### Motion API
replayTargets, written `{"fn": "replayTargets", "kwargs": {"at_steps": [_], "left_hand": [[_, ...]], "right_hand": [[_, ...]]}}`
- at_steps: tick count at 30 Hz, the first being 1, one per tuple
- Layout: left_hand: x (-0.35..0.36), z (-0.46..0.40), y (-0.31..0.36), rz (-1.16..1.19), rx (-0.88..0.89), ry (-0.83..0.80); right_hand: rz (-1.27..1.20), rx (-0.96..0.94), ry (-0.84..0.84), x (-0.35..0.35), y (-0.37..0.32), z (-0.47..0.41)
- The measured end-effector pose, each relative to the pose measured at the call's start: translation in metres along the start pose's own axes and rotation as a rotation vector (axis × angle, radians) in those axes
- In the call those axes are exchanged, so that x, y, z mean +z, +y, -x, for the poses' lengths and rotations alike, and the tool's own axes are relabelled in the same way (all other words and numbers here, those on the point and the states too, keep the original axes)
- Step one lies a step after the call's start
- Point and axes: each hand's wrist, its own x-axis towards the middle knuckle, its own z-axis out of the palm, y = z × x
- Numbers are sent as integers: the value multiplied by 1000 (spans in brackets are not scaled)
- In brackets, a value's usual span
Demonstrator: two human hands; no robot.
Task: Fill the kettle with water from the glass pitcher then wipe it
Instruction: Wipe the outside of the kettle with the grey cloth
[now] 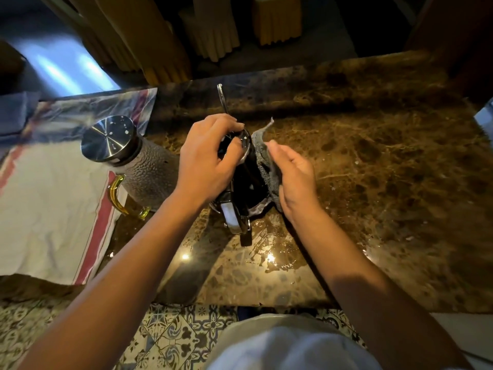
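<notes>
A black kettle [244, 188] stands on the brown marble counter [386, 169], its thin metal spout [222, 98] pointing away from me. My left hand [208, 156] grips the kettle's top around the lid. My right hand [290, 177] lies with straight fingers against a grey cloth [262, 153], pressing it to the kettle's right side. The glass pitcher [144, 166], with a textured body, steel lid and yellow handle, stands just left of the kettle.
A white towel with red stripes [48, 214] covers the counter's left part under the pitcher's side. Spilled water [269, 252] glistens on the marble in front of the kettle. The counter's near edge runs above patterned floor tiles [173, 335].
</notes>
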Motion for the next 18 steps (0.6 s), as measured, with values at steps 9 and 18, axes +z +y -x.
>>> {"fn": "replayTargets", "kwargs": {"at_steps": [9,18], "left_hand": [[1,0,-2,-9,-11,5],[1,0,-1,-3,-16,-4]], "right_hand": [[539,-117,100,-6,27,-7],[657,-275,148,-30,43,20]]}}
